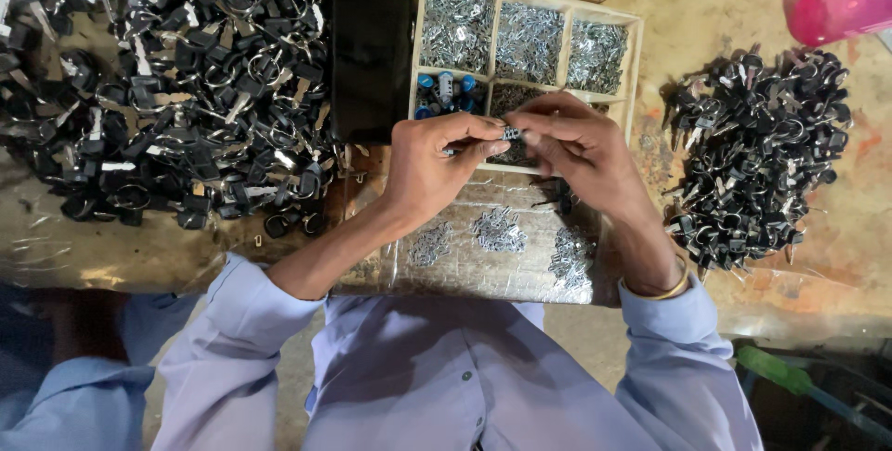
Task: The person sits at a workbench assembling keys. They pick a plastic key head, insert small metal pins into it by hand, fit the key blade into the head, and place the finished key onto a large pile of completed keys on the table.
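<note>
Here — small metal part [510, 133] pinched crosswise between both hands [506, 158].

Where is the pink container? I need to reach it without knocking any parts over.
In the head view, the pink container lies at the top right corner of the table, just above the right-hand pile of black keys.

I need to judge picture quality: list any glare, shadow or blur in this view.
Head view: glare on the shiny sheet under the hands; left hand and right hand sharp; the small part between their fingertips too small to resolve; lower right corner dark; pink container soft.
</note>
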